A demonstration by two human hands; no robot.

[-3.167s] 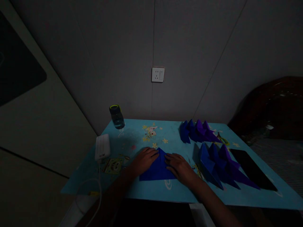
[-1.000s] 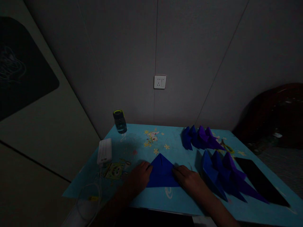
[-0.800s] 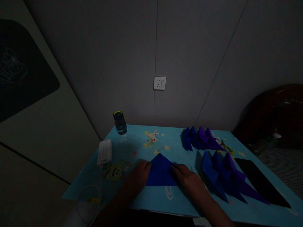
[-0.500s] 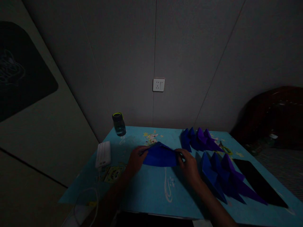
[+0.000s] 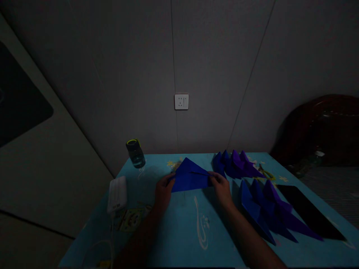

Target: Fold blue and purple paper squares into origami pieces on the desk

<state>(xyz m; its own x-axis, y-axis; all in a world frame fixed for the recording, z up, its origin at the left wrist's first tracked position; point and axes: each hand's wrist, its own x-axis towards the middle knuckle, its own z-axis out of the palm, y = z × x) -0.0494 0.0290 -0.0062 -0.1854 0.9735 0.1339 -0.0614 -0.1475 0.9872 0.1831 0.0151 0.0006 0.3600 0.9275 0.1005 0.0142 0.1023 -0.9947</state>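
Note:
A folded sheet of blue paper (image 5: 190, 179) with a pointed top is held between my two hands, over the middle of the table. My left hand (image 5: 164, 188) pinches its left end, and my right hand (image 5: 220, 185) grips the right end. Just right of my right forearm stand folded blue and purple paper shapes (image 5: 254, 205) with upright points. Behind them is a second group of similar folded paper shapes (image 5: 228, 164). The scene is dim, so the finer creases are hard to make out.
The light blue patterned table (image 5: 179, 228) meets a grey wall with a socket (image 5: 181, 101). At left stand a water bottle (image 5: 136, 154) and a white power bank (image 5: 117, 194) with a cable. A flat black object (image 5: 308, 211) lies at right, near scissors-like green handles (image 5: 267, 175).
The blue paper has tipped up, so its pointed top and front face now show more. Both hands still hold its ends. The view has shifted slightly.

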